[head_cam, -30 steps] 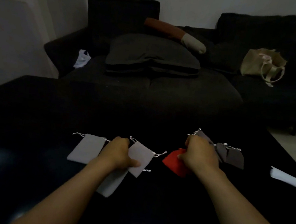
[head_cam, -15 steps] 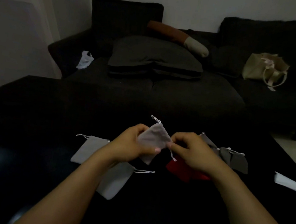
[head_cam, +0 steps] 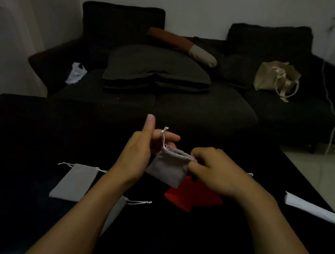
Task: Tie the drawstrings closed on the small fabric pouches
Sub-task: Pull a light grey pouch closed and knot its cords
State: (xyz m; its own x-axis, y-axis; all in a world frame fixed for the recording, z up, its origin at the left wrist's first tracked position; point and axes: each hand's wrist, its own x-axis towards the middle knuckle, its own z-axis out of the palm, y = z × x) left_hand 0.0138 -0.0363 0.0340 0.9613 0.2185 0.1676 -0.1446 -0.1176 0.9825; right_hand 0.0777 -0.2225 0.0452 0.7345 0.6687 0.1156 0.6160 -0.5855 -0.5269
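Head view: grey pouch [head_cam: 168, 168] lifted over table [head_cam: 27, 132]. Right hand [head_cam: 217, 173] pinching its gathered mouth. Left hand [head_cam: 139, 155] pinching cord [head_cam: 164, 135], thumb up.

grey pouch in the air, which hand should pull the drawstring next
Probably the left hand: the white drawstring runs up across its fingers, while the right hand pinches the gathered mouth of the grey pouch and steadies it.

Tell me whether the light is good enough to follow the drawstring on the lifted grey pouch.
Head view: dim overall, black table swallows detail; the white drawstring shows against the left hand; the right hand hides the other side; slight blur, wide-angle bending at edges.
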